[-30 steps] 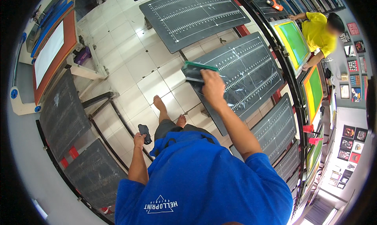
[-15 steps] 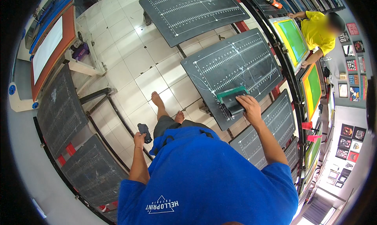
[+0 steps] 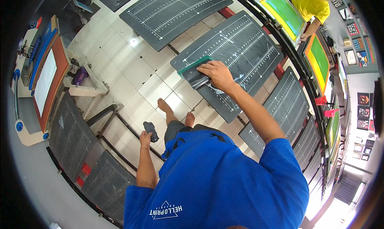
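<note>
In my right hand [image 3: 218,76] is a squeegee [image 3: 194,74] with a dark handle and a green blade. It lies at the left edge of a dark platen [image 3: 244,41] marked with white rulers and grid lines, partly past that edge. Pale smears and a wet-looking sheen show on the platen beside my hand. My left hand [image 3: 145,140] hangs low on the left, its fingers closed on a bunched dark grey cloth [image 3: 150,129] above the tiled floor.
More ruled platens surround me, one beyond [image 3: 176,13] and one at right [image 3: 280,109]. A worn dark board [image 3: 74,133] stands at left, near a brown-topped press [image 3: 60,75]. A person in a yellow shirt [image 3: 310,5] stands by a green-and-yellow screen frame [image 3: 284,17].
My right hand has carried the squeegee leftward over the platen, from its near part to the left edge. My left hand still holds the cloth. The whole view has shifted slightly.
</note>
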### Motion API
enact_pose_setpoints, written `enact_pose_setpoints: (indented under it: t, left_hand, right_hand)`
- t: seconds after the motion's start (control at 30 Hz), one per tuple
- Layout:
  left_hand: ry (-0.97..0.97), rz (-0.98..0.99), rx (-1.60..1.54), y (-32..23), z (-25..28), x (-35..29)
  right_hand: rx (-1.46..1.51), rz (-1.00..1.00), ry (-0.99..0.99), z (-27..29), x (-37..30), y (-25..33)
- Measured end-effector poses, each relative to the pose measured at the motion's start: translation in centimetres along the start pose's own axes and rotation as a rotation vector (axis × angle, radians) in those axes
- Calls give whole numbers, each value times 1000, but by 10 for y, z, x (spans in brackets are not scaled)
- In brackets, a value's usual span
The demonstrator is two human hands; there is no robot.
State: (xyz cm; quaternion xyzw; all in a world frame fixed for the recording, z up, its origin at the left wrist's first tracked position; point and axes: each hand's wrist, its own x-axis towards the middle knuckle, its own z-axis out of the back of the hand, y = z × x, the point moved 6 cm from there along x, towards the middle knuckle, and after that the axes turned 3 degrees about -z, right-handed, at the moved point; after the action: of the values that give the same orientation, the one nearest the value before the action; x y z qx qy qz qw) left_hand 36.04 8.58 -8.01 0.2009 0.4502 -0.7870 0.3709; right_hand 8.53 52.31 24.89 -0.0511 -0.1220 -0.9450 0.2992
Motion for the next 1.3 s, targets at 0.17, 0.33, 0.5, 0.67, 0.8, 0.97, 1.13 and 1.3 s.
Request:
enact_pose_setpoints:
  t: [0.17, 0.33, 0.5, 0.67, 0.8, 0.97, 1.13, 1.3]
  left_hand:
    - [27, -81, -167, -28, -5, -6]
    - [-44, 60, -23, 53, 1, -10]
    - [21, 138, -55, 116, 5, -26]
    - [55, 131, -95, 76, 23, -20]
    - [77, 37, -30, 21, 48, 20]
    - [181, -56, 56, -68, 59, 90]
    - [282, -184, 171, -162, 59, 154]
    - [367, -203, 249, -218, 72, 223]
  right_hand:
    - [-43, 59, 133, 29, -80, -17]
    - [-36, 15, 247, 48, -169, -28]
    - [-35, -66, 194, 58, -201, -62]
    - [-173, -373, -19, 48, -141, -98]
    - [-79, -644, -177, 25, -68, -76]
    - [7, -666, -181, -16, -58, 9]
    - [-136, -918, -117, -11, -136, 65]
    - [-189, -1208, -280, 6, -101, 15]
